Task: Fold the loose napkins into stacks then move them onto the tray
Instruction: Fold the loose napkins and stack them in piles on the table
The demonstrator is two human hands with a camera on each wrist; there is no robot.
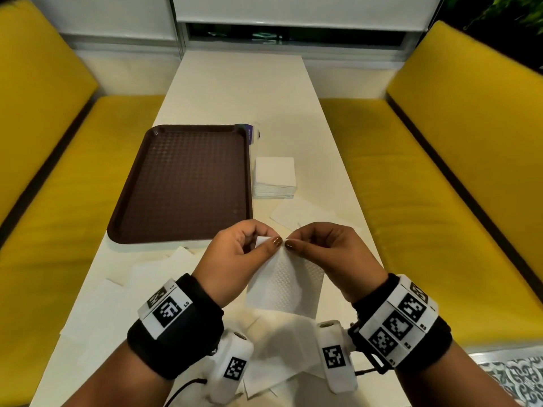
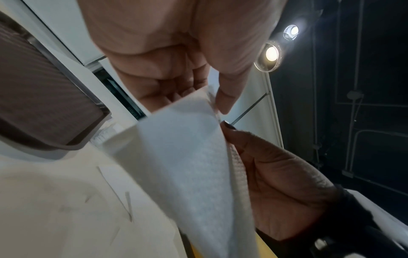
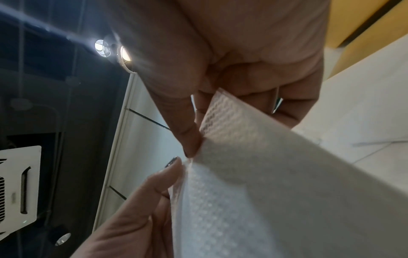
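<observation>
- A left hand (image 1: pixel 235 254) and right hand (image 1: pixel 326 254) each pinch 1 white napkin (image 1: pixel 286 286) by its top edge above the desk (image 1: pixel 235 92).
- Thin, limp paper, likely tearable; corners suit gripping.
- The brown tray (image 1: pixel 182 183) holds nothing; 1 folded stack (image 1: pixel 274 177) sits just beside it.

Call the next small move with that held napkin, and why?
Probably lower the white embossed paper napkin onto the cream table and crease it. Left hand and right hand pinch its top edge together in the air; the brown plastic tray holds nothing, and the folded white stack sits beside it.
</observation>
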